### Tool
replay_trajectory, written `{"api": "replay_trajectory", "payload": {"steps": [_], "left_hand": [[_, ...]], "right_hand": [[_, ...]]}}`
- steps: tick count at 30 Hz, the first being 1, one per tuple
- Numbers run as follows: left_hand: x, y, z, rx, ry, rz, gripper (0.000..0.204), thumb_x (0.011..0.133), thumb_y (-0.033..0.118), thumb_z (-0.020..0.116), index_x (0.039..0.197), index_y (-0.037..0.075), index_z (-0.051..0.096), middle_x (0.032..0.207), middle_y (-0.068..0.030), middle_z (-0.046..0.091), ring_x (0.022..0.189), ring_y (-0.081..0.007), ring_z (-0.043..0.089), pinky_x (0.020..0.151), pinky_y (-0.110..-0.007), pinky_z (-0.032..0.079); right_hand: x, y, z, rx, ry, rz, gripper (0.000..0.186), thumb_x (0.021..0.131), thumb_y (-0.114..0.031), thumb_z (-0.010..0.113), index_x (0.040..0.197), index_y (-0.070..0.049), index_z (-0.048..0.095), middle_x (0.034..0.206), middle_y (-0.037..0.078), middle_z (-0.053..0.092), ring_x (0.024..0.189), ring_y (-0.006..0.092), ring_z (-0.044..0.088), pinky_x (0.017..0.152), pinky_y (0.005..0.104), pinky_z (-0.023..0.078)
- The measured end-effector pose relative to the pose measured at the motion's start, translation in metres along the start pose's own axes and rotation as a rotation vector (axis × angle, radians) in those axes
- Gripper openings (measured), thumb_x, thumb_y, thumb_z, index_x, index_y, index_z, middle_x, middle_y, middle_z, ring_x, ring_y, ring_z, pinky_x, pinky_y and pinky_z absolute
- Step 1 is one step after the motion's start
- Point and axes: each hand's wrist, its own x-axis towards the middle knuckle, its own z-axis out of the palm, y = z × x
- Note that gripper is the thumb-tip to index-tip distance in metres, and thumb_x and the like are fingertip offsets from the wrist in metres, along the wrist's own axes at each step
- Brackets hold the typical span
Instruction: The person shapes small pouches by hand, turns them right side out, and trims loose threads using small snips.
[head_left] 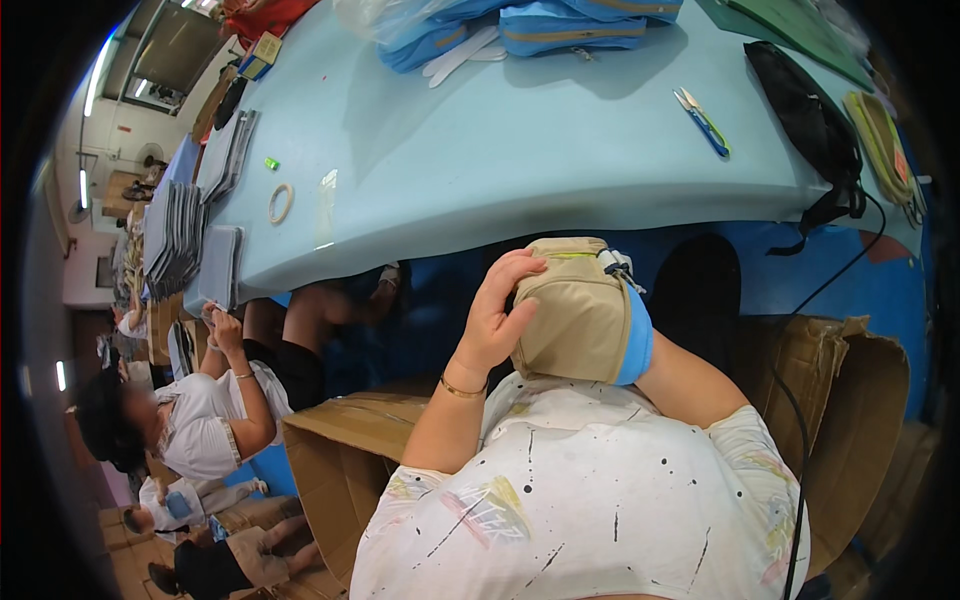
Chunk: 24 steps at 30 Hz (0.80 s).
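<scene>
Left hand (496, 312) gripping tan-and-blue pouch (572, 325) from the left, right forearm (692, 382) angled inward, right hand hidden, grip unclear

Workshop: worktable (560, 130), stacked pouches (560, 26)

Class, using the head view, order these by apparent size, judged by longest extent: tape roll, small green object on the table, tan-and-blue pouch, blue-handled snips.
1. Tan-and-blue pouch, which nearness to the camera enlarges
2. Blue-handled snips
3. Tape roll
4. Small green object
</scene>
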Motion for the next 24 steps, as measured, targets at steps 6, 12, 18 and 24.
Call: {"api": "replay_trajectory", "payload": {"steps": [6,12,18,24], "left_hand": [[-0.003,0.014,0.017,0.185,0.026,-0.015,0.050,0.078,0.012,0.069,0.123,0.002,0.051,0.125,-0.0141,0.050,0.124,-0.0306,0.043,0.103,-0.040,0.035],[-0.008,0.011,0.036,0.357,0.091,-0.004,0.060,0.074,0.011,0.075,0.126,0.003,0.048,0.128,-0.0159,0.045,0.123,-0.0341,0.042,0.102,-0.041,0.037],[-0.006,0.016,0.044,0.268,0.172,0.019,0.051,0.076,0.012,0.073,0.122,0.004,0.052,0.124,-0.0155,0.047,0.118,-0.0341,0.045,0.099,-0.040,0.039],[-0.003,-0.004,0.028,0.104,0.205,-0.114,0.027,0.083,0.009,0.065,0.109,0.003,0.060,0.119,-0.0123,0.053,0.112,-0.0266,0.051,0.096,-0.035,0.041]], "right_hand": [[0.002,-0.003,-0.010,-0.033,-0.008,0.011,0.041,0.101,-0.028,0.033,0.137,-0.010,0.038,0.133,0.009,0.048,0.117,0.0232,0.052,0.097,0.0387,0.046],[0.001,-0.006,-0.029,0.096,0.017,0.021,0.040,0.101,-0.026,0.032,0.136,-0.008,0.040,0.132,0.013,0.049,0.116,0.0263,0.053,0.097,0.0417,0.047],[0.000,-0.006,-0.029,0.129,0.012,-0.027,0.040,0.101,-0.024,0.034,0.136,-0.006,0.040,0.133,0.013,0.049,0.117,0.0275,0.053,0.099,0.0419,0.046],[0.002,0.000,-0.034,0.039,0.006,-0.076,0.041,0.101,-0.025,0.035,0.137,-0.005,0.039,0.134,0.011,0.048,0.120,0.0238,0.050,0.100,0.0392,0.044]]}}
